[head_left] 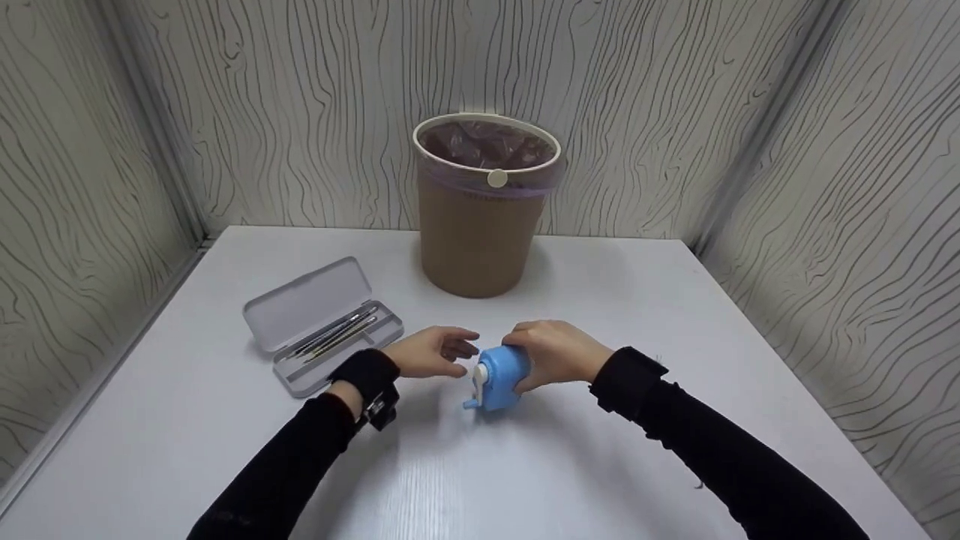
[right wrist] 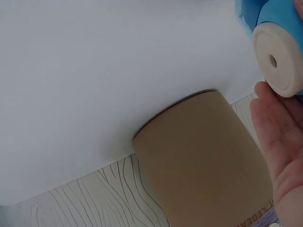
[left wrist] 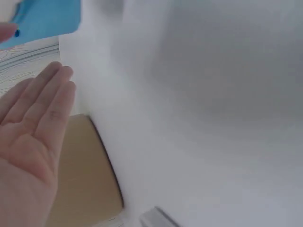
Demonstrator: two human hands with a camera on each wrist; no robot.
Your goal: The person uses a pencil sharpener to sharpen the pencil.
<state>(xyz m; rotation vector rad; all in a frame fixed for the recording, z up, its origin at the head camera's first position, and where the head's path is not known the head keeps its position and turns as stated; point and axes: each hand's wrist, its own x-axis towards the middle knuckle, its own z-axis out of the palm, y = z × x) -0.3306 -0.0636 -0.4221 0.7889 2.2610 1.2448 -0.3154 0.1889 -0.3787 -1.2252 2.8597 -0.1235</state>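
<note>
A blue crank pencil sharpener (head_left: 504,376) is gripped from its right side by my right hand (head_left: 559,350), thumb and fingers on its body. Its white crank arm and small blue knob point left in the head view. In the right wrist view, the round off-white face with a central hole shows on the sharpener (right wrist: 277,59). My left hand (head_left: 431,352) is just left of the sharpener, holding nothing. The left wrist view shows that hand (left wrist: 35,127) with its palm bare and fingers nearly straight, close below the blue body.
To the left lies an opened grey pencil case (head_left: 306,304) with several pencils (head_left: 337,337) inside. A brown bin (head_left: 480,232) lined with a purple bag stands at the back of the white table (head_left: 465,480). Wood-patterned panels (head_left: 315,112) enclose the back and sides.
</note>
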